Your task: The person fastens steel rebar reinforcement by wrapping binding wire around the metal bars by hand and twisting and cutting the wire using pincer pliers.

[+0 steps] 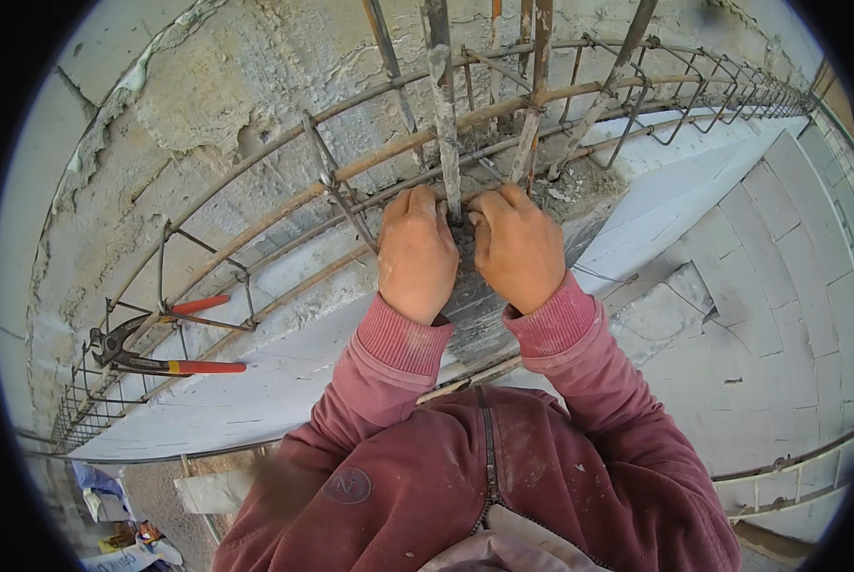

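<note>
My left hand [415,250] and my right hand [517,246] are closed at either side of an upright, cement-crusted steel bar [441,105], near its foot. Both sets of fingers curl at a lower horizontal rebar [394,213] of a curved cage; what they pinch is hidden. A slanted bar with a bent tie [329,178] is just left of my left hand. Red-handled pincers [126,351] rest open on the cage at the left, their handles pointing right.
More upright bars [611,81] rise from the cage along a rough concrete wall [207,86]. A white board [675,181] runs below it. Grey block surfaces [780,286], a curved railing [789,491] and mixed items [122,534] at lower left lie beyond.
</note>
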The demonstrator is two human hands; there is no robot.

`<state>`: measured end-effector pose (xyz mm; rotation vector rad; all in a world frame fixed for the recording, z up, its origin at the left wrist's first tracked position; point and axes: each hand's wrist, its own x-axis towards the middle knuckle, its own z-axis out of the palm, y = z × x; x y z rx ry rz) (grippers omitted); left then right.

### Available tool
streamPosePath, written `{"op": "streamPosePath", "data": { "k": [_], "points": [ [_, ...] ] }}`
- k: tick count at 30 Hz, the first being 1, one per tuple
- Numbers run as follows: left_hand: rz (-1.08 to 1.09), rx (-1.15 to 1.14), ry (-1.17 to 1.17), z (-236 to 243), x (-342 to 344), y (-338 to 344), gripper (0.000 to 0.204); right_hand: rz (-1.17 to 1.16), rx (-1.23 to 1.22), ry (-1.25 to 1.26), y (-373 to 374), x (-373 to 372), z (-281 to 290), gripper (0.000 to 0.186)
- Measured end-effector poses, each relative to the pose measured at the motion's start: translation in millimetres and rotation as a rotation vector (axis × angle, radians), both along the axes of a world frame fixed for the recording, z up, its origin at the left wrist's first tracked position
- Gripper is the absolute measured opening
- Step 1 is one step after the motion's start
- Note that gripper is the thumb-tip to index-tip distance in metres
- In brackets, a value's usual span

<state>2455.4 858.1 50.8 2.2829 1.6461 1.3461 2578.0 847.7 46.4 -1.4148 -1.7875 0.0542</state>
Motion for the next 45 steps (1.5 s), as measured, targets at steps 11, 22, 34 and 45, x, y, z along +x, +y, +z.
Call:
{"op": "streamPosePath", "data": {
  "k": [11, 22, 34, 45],
  "points": [
    [-0.028, 0.097, -0.119, -6, -3, -5, 0.010, 0.041, -0.033, -0.132, -4, 1, 16, 0.011],
    [-0.163, 0.238, -0.069, -12, -4, -1, 0.013, 0.046, -0.052, -0.096, 1, 1, 14, 0.006],
    [-0.252, 0.104, 0.358, -10, -23, -36, 0.050, 0.147, 0.020, 0.170, -35, 13, 1, 0.013],
    [-0.309, 0.041, 0.326, -15, -37, -30, 0.046, 0.376, 0.112, -0.201, -12, 3, 36, 0.009]
  ]
}}
